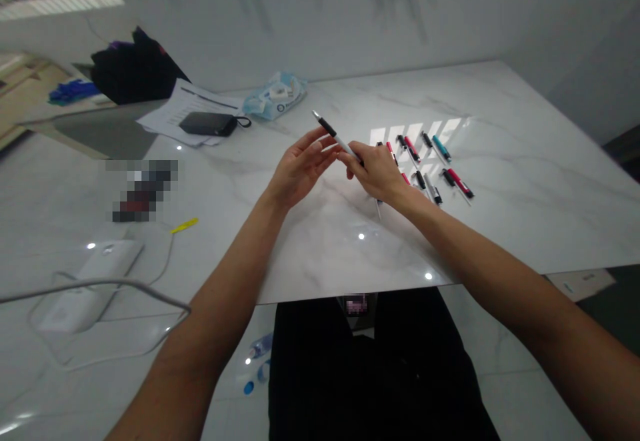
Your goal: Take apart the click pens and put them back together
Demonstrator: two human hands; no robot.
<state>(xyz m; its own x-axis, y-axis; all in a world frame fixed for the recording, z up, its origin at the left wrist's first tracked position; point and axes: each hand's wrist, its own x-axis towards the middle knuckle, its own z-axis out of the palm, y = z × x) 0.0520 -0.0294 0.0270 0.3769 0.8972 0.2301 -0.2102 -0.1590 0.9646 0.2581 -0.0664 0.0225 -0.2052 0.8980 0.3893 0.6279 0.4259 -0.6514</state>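
Currently, the right hand (377, 175) has its grip closed on a silver-and-black pen (337, 137), held above the white marble counter (530, 161), while the open left hand (303, 167) sits just beside it, fingertips (325, 149) possibly touching the barrel, near rows of pens (411, 149).

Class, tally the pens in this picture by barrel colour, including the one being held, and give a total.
Red pens: 4, two partly under the right hand
Teal pen: 1
Silver-and-black pens: 2, including the held pen
Pen with hidden barrel: 1
Total: 8
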